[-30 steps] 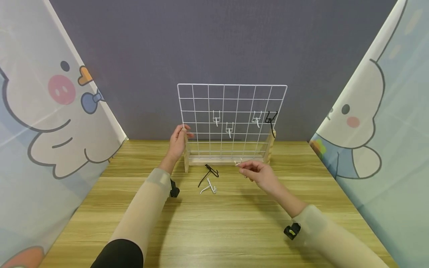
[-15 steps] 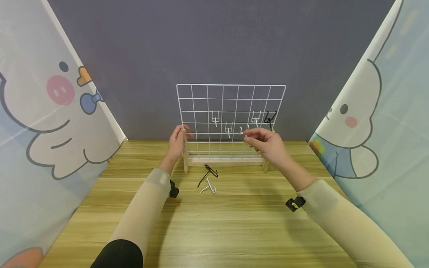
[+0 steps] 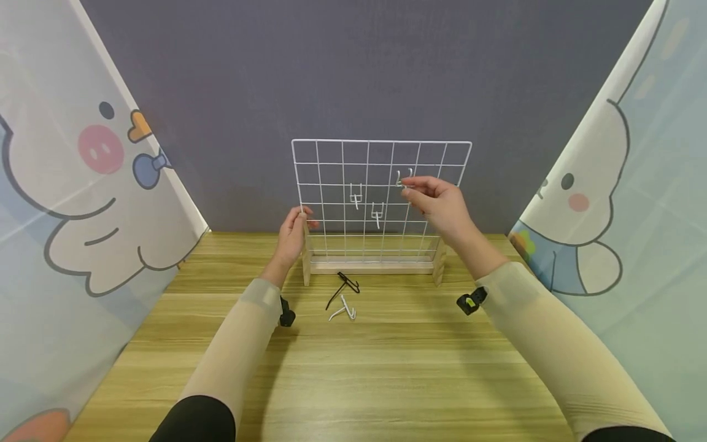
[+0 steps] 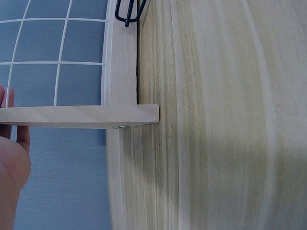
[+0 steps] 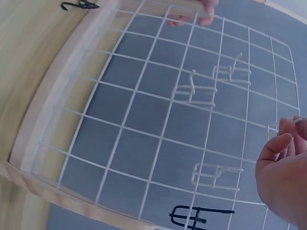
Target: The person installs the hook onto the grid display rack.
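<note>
A white wire grid (image 3: 367, 164) stands upright in a wooden base (image 3: 371, 267). My left hand (image 3: 291, 238) grips the base's left wooden post (image 4: 79, 116), its fingers partly hidden behind it. With thumb and fingertips, my right hand (image 3: 440, 205) pinches a white wire hook (image 3: 399, 178) at the grid's upper right half; its two prongs point up, close in front of the wires. White hooks (image 3: 356, 197) hang on the grid's middle, one slightly lower. The right wrist view also shows another white hook (image 5: 216, 176) and a black hook (image 5: 196, 218) hanging there, both hidden behind my right hand in the head view.
On the wooden table (image 3: 353, 380), in front of the base, lie a loose black hook (image 3: 348, 281) and a loose white hook (image 3: 346, 309). A dark grey panel (image 3: 248, 92) rises behind the grid. Cartoon-printed curtains (image 3: 574, 245) flank both sides.
My right hand has lifted the white hook from low in front of the base up to the grid's upper part. The left hand has stayed on the post.
</note>
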A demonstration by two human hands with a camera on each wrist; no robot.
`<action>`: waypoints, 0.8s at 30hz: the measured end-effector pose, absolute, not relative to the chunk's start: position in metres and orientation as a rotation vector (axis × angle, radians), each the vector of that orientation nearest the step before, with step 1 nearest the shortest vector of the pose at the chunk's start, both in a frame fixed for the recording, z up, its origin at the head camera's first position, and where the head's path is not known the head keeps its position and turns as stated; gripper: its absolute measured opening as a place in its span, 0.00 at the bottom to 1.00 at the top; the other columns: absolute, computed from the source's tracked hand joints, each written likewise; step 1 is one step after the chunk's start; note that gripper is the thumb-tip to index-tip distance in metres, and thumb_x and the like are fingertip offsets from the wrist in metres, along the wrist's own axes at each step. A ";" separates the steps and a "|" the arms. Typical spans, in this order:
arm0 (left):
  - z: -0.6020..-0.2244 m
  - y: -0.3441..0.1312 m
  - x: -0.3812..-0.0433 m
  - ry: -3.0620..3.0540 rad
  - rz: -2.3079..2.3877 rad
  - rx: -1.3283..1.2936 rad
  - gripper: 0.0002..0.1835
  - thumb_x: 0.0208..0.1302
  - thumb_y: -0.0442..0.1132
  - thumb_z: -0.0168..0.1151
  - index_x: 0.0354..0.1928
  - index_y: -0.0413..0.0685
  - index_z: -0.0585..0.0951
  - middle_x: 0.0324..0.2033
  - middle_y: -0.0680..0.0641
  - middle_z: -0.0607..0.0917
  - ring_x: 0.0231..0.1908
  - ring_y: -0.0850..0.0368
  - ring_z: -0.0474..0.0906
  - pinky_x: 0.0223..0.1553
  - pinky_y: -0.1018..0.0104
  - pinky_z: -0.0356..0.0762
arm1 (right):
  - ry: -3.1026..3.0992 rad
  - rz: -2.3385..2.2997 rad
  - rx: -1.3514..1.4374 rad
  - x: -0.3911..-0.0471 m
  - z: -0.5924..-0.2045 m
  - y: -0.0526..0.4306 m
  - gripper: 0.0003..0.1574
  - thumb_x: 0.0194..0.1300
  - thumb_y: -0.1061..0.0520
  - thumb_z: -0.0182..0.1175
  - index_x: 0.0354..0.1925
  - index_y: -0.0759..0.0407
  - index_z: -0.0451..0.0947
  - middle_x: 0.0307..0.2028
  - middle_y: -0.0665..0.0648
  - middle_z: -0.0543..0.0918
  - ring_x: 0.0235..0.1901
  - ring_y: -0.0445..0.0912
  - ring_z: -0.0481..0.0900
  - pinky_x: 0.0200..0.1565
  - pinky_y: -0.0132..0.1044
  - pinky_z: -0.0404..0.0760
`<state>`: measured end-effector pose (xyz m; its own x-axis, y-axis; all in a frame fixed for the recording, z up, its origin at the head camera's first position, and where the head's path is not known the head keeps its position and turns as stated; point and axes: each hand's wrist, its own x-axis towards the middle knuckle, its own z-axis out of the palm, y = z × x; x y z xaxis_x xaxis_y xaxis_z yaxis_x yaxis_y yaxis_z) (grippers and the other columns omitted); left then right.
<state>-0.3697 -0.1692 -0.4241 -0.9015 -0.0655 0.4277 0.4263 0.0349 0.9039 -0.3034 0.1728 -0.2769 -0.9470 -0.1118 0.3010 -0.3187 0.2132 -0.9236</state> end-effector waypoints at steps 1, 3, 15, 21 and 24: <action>-0.424 -0.169 -0.370 -1.968 -1.920 -0.369 0.19 0.89 0.38 0.40 0.62 0.30 0.74 0.51 0.20 0.83 0.54 0.28 0.86 0.67 0.46 0.79 | -2.304 1.830 0.406 -0.306 -0.275 0.172 0.23 0.76 0.51 0.71 0.63 0.58 0.86 0.38 0.43 0.87 0.35 0.38 0.78 0.34 0.26 0.77; -0.424 -0.169 -0.369 -1.961 -1.918 -0.379 0.19 0.89 0.38 0.40 0.61 0.30 0.74 0.50 0.19 0.83 0.55 0.24 0.84 0.69 0.40 0.78 | -2.297 1.842 0.388 -0.311 -0.273 0.171 0.22 0.76 0.52 0.71 0.63 0.58 0.87 0.37 0.42 0.87 0.35 0.39 0.78 0.33 0.26 0.76; -0.423 -0.170 -0.369 -1.976 -1.917 -0.367 0.19 0.89 0.39 0.41 0.62 0.31 0.75 0.50 0.20 0.85 0.53 0.30 0.87 0.69 0.37 0.77 | -2.331 1.763 0.333 -0.329 -0.268 0.169 0.20 0.78 0.54 0.69 0.63 0.58 0.87 0.37 0.42 0.87 0.37 0.41 0.81 0.35 0.25 0.79; -0.423 -0.170 -0.370 -1.982 -1.919 -0.366 0.18 0.89 0.39 0.41 0.61 0.32 0.76 0.49 0.21 0.85 0.54 0.29 0.86 0.69 0.39 0.78 | -2.348 1.767 0.330 -0.334 -0.266 0.168 0.21 0.78 0.53 0.69 0.64 0.58 0.86 0.36 0.41 0.87 0.37 0.39 0.80 0.32 0.26 0.77; -0.423 -0.170 -0.370 -1.980 -1.930 -0.376 0.18 0.89 0.38 0.40 0.61 0.32 0.75 0.50 0.20 0.84 0.56 0.23 0.84 0.71 0.37 0.76 | -2.359 1.767 0.309 -0.335 -0.266 0.168 0.21 0.78 0.53 0.69 0.64 0.58 0.86 0.38 0.42 0.88 0.36 0.37 0.80 0.31 0.25 0.76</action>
